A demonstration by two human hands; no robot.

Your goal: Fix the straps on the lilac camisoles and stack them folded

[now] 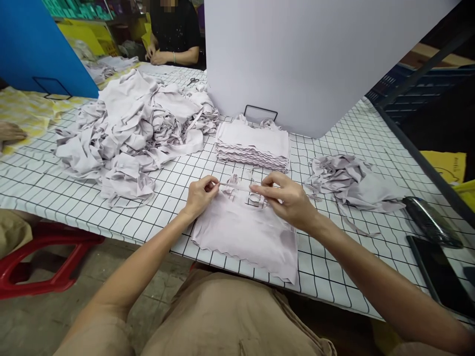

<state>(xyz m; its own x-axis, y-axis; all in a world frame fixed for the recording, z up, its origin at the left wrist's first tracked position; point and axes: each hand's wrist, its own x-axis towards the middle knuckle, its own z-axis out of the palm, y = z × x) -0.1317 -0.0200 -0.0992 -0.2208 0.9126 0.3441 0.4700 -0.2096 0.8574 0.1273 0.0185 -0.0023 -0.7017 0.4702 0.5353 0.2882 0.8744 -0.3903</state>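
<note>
A pale mauve camisole (pixel 247 232) with thin straps lies flat before me at the table's front edge, its wavy hem toward my body. Between my hands a narrow strap (pixel 239 186) is drawn out sideways, just above the garment's top edge. My left hand (pixel 200 197) pinches the strap's left end between thumb and fingertips. At the other end my right hand (pixel 285 198) is closed on it with thumb and forefinger. Directly behind the hands sits a neat stack of folded camisoles (pixel 252 148) with layered wavy edges.
A big heap of loose mauve garments (pixel 137 118) covers the left. A smaller crumpled pile (pixel 349 180) lies right, near a dark glossy case (pixel 432 220) and a phone (pixel 441 274). A pale panel (pixel 297 64) rises behind. Another person (pixel 174 39) works across the table; a red stool (pixel 48 262) stands left.
</note>
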